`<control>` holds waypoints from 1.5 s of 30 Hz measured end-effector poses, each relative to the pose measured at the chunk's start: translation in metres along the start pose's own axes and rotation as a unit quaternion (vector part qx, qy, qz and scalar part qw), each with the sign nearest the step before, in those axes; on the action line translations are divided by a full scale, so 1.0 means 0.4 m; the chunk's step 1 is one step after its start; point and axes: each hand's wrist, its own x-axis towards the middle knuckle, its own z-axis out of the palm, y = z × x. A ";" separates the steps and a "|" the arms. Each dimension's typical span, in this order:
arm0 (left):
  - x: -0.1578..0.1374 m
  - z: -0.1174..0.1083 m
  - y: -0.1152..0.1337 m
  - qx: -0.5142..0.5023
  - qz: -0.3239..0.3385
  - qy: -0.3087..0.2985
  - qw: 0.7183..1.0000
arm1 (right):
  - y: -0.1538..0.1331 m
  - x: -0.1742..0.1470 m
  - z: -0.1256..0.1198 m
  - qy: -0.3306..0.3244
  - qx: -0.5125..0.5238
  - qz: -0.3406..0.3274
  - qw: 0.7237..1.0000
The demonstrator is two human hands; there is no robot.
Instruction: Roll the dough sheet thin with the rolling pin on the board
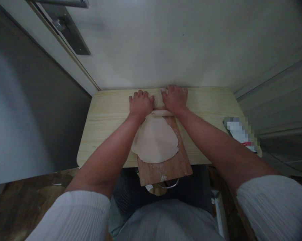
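Observation:
A thin, wide sheet of dough [157,140] lies on a wooden board [163,172], spilling a little past the board's left edge. Its far end meets a pale rolling pin [169,113], where the dough seems to lap over the pin. My left hand [140,104] bears down on the pin's left end, fingers bent forward over it. At the right end, my right hand [175,99] does the same, thumb toward the middle. Both palms hide the pin's ends. White flour specks the board's near part.
The board rests on a light wooden table [105,117], its near end jutting past the table's front edge. A phone [239,134], partly blurred out, lies at the table's right. Behind the table stands a white door [151,47] with a metal handle plate [70,30].

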 end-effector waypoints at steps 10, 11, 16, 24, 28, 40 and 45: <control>-0.034 -0.011 0.007 0.007 -0.003 -0.003 1.000 | -0.001 -0.035 -0.008 0.003 0.017 0.017 1.000; -0.040 -0.013 0.008 0.005 -0.001 -0.003 1.000 | -0.001 -0.041 -0.009 0.005 0.018 0.019 1.000; -0.077 -0.015 0.011 0.000 0.000 0.010 1.000 | -0.001 -0.076 -0.013 0.007 0.027 0.023 0.999; -0.163 -0.027 0.023 -0.014 0.003 0.026 1.000 | -0.001 -0.159 -0.033 -0.014 0.042 0.039 0.998; -0.210 -0.038 0.031 -0.006 -0.002 0.017 1.000 | -0.003 -0.207 -0.035 -0.021 0.047 0.052 0.997; -0.394 -0.040 0.028 -0.010 0.047 0.040 0.998 | -0.007 -0.410 -0.063 0.016 0.046 0.011 0.999; -0.499 -0.049 0.024 -0.009 0.068 0.046 0.997 | 0.001 -0.525 -0.078 0.018 0.049 -0.030 0.998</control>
